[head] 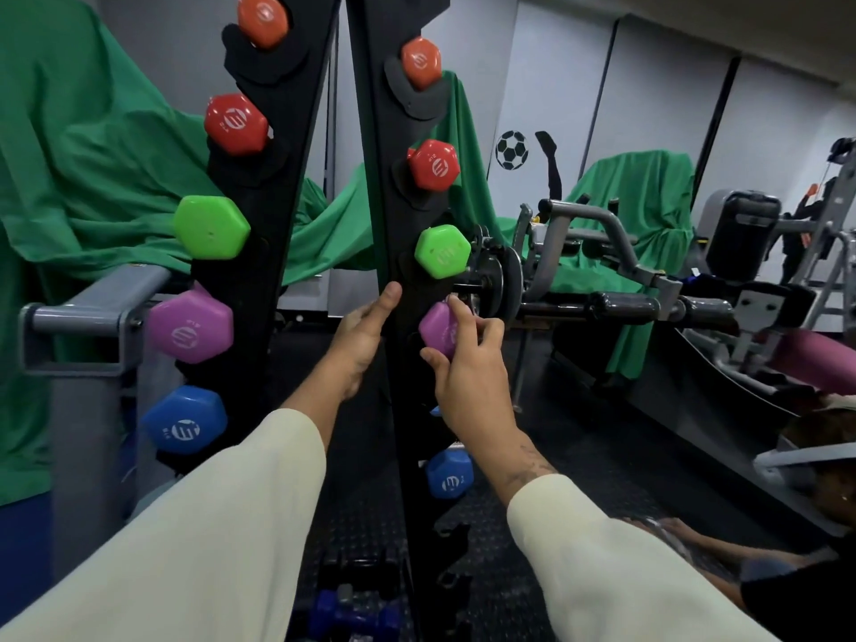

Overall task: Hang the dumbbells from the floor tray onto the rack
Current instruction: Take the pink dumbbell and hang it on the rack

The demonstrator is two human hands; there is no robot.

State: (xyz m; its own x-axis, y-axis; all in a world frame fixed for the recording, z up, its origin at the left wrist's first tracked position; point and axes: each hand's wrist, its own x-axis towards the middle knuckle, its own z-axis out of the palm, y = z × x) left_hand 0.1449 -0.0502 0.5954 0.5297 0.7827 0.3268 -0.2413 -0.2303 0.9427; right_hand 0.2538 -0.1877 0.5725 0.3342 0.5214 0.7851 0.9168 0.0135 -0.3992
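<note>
The purple dumbbell [437, 327] sits at the right upright of the black rack [389, 187], in the slot just below the green dumbbell [441, 250] and above a blue one [448, 474]. We see the right hand [468, 363] wrapped around its hexagonal end: the index finger lies over the top, the thumb comes up under the lower edge, and the other fingers curl around the far side. Whether the dumbbell's weight already rests in the cradle, we cannot tell.

The left hand [363, 333] reaches up between the two uprights, palm towards the right upright, its thumb raised and lying against the black post; its fingers are hidden behind the post, so we cannot tell whether they grasp anything. Both forearms rise from the lower edge of the view in cream sleeves [222, 539], and the right wrist is bare above its cuff.

The left upright carries orange, red, green, purple and blue dumbbell ends from top to bottom; the right upright shows the same colour order. Most ends carry a white round logo with a small weight mark beside it, too small for us to read. Down on the floor, a dark blue dumbbell [356, 611] lies at the rack's foot. A football sticker [511, 150] is on the far wall.
</note>
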